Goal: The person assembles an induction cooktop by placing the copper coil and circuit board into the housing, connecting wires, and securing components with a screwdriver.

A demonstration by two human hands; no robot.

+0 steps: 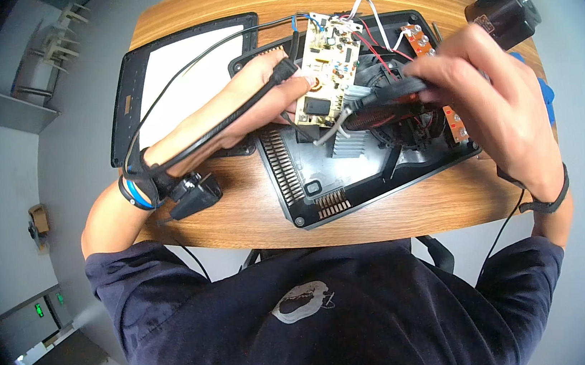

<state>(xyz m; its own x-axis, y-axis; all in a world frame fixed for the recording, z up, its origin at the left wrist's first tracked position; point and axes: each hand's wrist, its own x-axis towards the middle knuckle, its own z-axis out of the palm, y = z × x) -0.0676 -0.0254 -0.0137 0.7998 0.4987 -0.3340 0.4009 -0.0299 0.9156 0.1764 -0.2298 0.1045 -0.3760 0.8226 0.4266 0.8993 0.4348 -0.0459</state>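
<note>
My left hand (265, 99) grips a cream circuit board (324, 78) by its left edge, holding it tilted above an open black appliance housing (315, 158). Dark components and blue, red and white wires are on the board. My right hand (502, 86) is closed on the rim of a dark round coil (391, 101) with a reddish, wound-looking underside. A grey sleeved lead (333, 127) runs from the coil toward the board. Below the coil show a finned metal heat sink (348, 147) and part of a black fan. A black cable (228, 126) lies along my left forearm.
A black-framed white panel (167, 92) lies at the left of the wooden table (390, 218). Small orange-brown boards (456, 125) sit along the housing's right side. A black cylinder (504, 14) stands at the far right, and a blue object (547, 97) lies partly behind my right hand.
</note>
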